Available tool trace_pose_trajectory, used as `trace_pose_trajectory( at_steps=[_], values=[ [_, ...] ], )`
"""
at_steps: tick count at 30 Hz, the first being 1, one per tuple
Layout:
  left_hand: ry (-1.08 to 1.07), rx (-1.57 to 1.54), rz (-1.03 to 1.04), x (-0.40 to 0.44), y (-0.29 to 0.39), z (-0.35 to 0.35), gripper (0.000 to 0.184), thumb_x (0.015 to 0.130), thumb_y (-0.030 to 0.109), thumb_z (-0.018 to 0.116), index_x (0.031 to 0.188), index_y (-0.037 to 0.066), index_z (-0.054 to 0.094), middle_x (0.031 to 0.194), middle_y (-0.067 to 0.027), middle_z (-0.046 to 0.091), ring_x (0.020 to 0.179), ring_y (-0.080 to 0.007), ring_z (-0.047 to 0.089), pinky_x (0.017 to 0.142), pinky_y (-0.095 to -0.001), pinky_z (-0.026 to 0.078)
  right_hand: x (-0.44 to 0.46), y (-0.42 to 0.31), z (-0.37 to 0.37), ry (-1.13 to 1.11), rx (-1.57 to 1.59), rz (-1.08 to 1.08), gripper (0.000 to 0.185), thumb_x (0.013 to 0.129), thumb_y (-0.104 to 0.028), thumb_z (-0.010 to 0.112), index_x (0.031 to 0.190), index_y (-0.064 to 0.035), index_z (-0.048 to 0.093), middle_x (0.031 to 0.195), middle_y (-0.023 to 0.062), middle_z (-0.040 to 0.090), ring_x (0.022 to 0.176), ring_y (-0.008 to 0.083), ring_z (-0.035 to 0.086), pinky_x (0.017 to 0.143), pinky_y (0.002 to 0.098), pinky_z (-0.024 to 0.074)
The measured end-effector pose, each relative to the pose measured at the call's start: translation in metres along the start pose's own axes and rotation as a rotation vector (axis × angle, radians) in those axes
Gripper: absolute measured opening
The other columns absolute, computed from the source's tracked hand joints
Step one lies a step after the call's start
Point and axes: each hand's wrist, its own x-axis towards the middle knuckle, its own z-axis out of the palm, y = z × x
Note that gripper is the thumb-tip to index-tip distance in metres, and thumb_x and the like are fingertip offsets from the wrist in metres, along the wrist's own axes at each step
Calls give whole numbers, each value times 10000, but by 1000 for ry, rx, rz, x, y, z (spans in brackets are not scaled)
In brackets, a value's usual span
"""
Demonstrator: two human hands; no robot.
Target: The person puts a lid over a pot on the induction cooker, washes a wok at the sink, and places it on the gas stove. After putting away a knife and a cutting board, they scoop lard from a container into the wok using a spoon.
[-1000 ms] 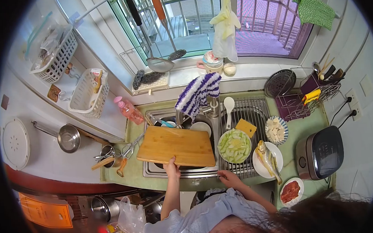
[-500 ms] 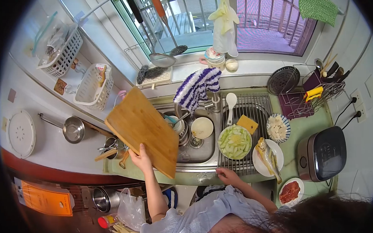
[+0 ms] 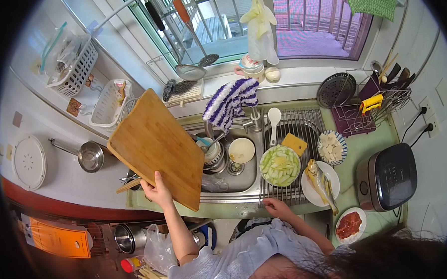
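A wooden cutting board [image 3: 156,150] is tilted in the air left of the sink, its lower edge gripped by my left hand [image 3: 157,192]. The thumb lies on the board's face; the other fingers are mostly behind it. Loosely curled, my right hand [image 3: 277,207] rests by the counter's front edge, with no object visible in it. Near that hand stand a bowl of sliced green vegetable [image 3: 279,166] and a plate holding a whole fish [image 3: 321,182]. Behind the board is the sink [image 3: 245,184], with a white bowl [image 3: 241,150] and stacked dishes partly hidden.
A drying rack [image 3: 307,126] bears a rice paddle [image 3: 273,125] and a yellow sponge [image 3: 294,144]. To the right are a tofu bowl [image 3: 332,147], a meat plate [image 3: 351,225], a rice cooker [image 3: 386,181] and a knife holder [image 3: 373,95]. A striped towel [image 3: 232,101] hangs over the faucet.
My left hand has moved left with the cutting board, uncovering more of the sink and covering more of the utensil holder. My right hand has shifted only slightly.
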Motion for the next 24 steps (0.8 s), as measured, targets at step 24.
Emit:
trace_pose_trajectory(
  at_steps=[24],
  values=[
    [-41,-245,343,-8,52,-110,353,745,83,596,1067,-3,481,1031,-115,538,878,-184,524,769,-307,436,-20,9,-10,73,34,-11,318,766,-156,506,1067,-53,522,991,137,567,916,244,559,789,326,436]
  ],
)
